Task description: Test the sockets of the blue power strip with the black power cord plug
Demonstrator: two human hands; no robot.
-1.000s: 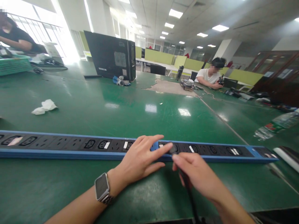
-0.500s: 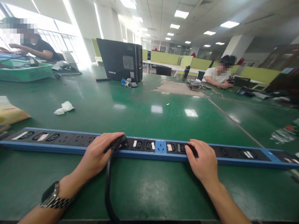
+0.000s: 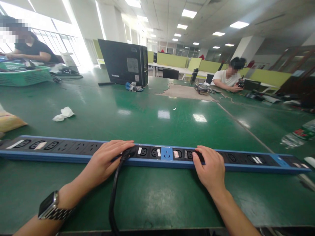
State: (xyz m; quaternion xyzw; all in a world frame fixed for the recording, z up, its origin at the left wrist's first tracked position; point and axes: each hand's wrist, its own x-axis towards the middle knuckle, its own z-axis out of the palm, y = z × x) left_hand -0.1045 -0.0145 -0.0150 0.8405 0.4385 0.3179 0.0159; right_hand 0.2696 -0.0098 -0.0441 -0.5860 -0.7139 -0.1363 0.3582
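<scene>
A long power strip [image 3: 147, 162], blue-edged with a black face and rows of sockets, lies across the green table. My left hand [image 3: 104, 157], with a watch at the wrist, has its fingers curved over a black power plug [image 3: 126, 154] at the strip's middle-left. The plug sits face down against the sockets; the hand partly hides how deep it is. From it a thick black cable [image 3: 113, 196] runs down towards the table's near edge. My right hand [image 3: 210, 164] grips the strip right of the blue middle socket, thumb and fingers over its face.
A black computer case [image 3: 123, 62] stands at the back, with blue-grey gloves [image 3: 133, 87] beside it. Crumpled tissue [image 3: 64, 113] lies left, near a green basket [image 3: 24, 77]. A plastic bottle [image 3: 300, 134] lies right. Two people sit at the table's far sides.
The plug under my left hand has tipped from tilted to flat against the strip, and the fingers now lie further over it. The view has shifted slightly; my right hand stays on the strip.
</scene>
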